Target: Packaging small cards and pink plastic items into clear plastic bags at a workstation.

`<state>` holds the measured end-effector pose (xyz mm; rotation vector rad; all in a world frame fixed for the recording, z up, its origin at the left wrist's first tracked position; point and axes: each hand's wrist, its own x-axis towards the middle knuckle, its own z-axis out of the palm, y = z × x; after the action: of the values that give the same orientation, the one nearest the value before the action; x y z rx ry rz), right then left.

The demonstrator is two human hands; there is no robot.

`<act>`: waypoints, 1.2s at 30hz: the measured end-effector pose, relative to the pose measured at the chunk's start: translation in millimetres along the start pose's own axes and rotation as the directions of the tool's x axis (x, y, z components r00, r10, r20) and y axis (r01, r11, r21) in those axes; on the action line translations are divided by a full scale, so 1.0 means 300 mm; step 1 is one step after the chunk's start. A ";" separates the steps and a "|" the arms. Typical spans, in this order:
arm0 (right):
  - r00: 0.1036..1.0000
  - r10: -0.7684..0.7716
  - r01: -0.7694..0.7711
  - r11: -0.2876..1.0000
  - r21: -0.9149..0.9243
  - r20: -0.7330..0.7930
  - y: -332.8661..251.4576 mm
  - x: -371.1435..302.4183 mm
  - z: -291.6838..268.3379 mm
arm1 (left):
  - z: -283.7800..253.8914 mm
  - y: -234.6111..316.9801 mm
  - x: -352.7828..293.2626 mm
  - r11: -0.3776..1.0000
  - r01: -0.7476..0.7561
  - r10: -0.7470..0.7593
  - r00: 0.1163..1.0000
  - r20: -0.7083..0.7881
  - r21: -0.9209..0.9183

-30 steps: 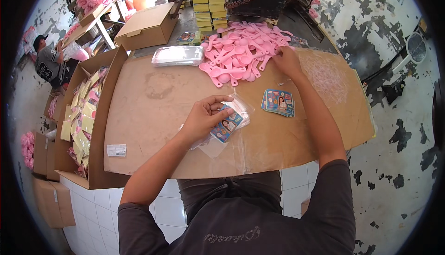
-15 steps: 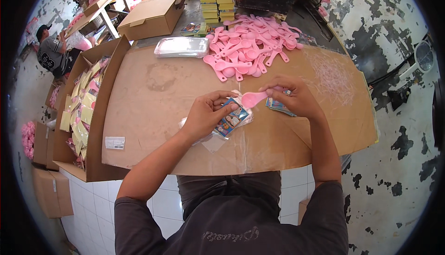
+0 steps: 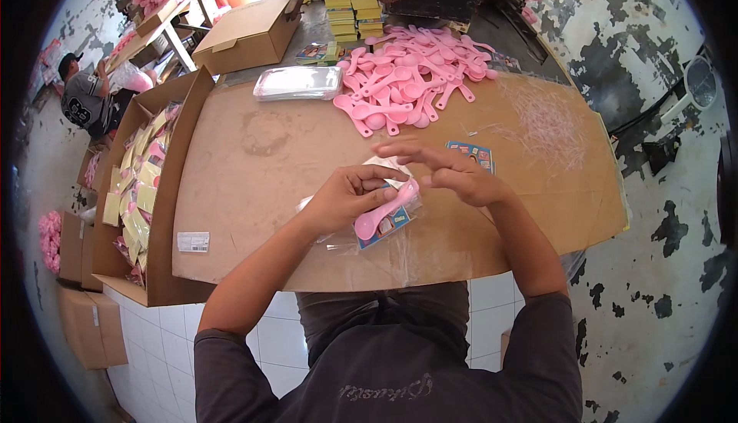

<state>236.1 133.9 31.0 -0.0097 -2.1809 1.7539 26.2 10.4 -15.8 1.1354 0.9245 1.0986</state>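
My left hand (image 3: 355,198) is closed, thumb and fingers pinching a blue printed card (image 3: 390,230) over the middle of the work surface. A pink measuring spoon (image 3: 382,213) lies slantwise on the card, its bowl toward me and its handle under my left fingertips. Clear plastic bags (image 3: 336,242) show around and beneath them; I cannot tell whether spoon and card are inside one. My right hand (image 3: 453,177) hovers just right of the handle end, fingers stretched apart and holding nothing. Beyond it lies a small pile of blue printed cards (image 3: 473,156).
A heap of pink spoons (image 3: 415,77) and a stack of clear bags (image 3: 298,83) stand at the far side of the cardboard-covered table (image 3: 238,184). Thin plastic strips (image 3: 546,127) lie right. A carton (image 3: 161,215) of packed spoons stands left. A person (image 3: 88,92) sits far left.
The pink spoon has gone from my right hand onto the card at my left hand, with its bowl now toward me. My right hand has let go and its fingers have spread.
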 end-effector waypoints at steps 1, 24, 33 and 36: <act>1.000 0.002 -0.002 1.000 -0.003 0.001 -0.007 -0.005 -0.008 | 0.001 0.013 -0.001 0.999 0.028 -0.026 0.999 0.033 -0.045; 0.917 -0.233 -0.049 0.741 -0.669 -0.325 -0.284 0.047 0.072 | 0.115 0.153 -0.044 0.830 -0.430 0.462 0.887 -0.005 0.356; 0.890 -0.281 -0.049 0.725 -0.687 -0.359 -0.268 0.036 0.085 | 0.154 0.126 -0.023 0.926 -0.353 0.371 0.915 -0.159 0.133; 0.842 -0.440 0.002 0.581 -0.814 -0.312 -0.241 0.040 0.084 | 0.167 0.136 -0.015 0.922 -0.355 0.382 0.899 -0.215 0.156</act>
<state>233.0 95.5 98.2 -0.3321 -2.2214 0.4202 65.4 -2.3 34.1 1.3265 0.9927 1.5375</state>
